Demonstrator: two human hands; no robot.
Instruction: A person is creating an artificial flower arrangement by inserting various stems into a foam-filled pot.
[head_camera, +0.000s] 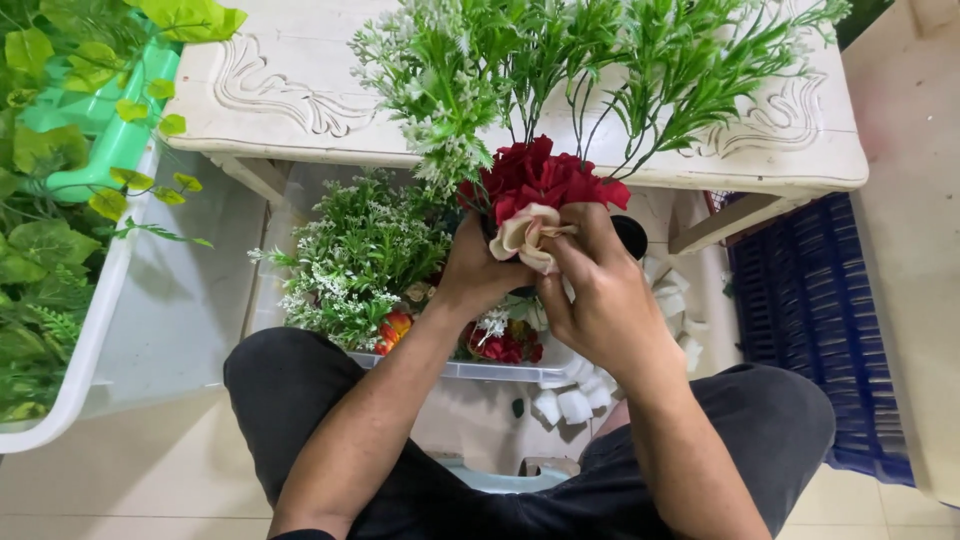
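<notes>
Leftmost, a white tub (95, 330) of broad yellow-green leaves (45, 200), its long rim running down toward the bare floor (130, 480); a green plastic piece (115, 130) wedged at its top corner. Next, open grey room between that rim and the worktop leg (250, 178). Under the worktop, a clear tray (470, 371) of white-flecked green sprigs (355, 255) and small red and orange blooms (395, 328), front edge just beyond the knees. Then the left hand (478, 268), clenched around the base of the bunch (545, 185), thumb side up. Above it, red flowers packed tight, with tall green sprays (560, 60) fanning across the carved white worktop (290, 90), tips reaching past its far edge. At the front of the bunch, a cream flower (525, 235), pinched by the right hand (598, 295), fingers curled on its petals, touching the red ones. Below and right, white foam blocks (575, 405) loose on the floor. Further right, a narrow gap, then a dark blue slatted crate (810, 320) close against the right thigh; beyond it, a pale panel (910, 250) closing that side.
</notes>
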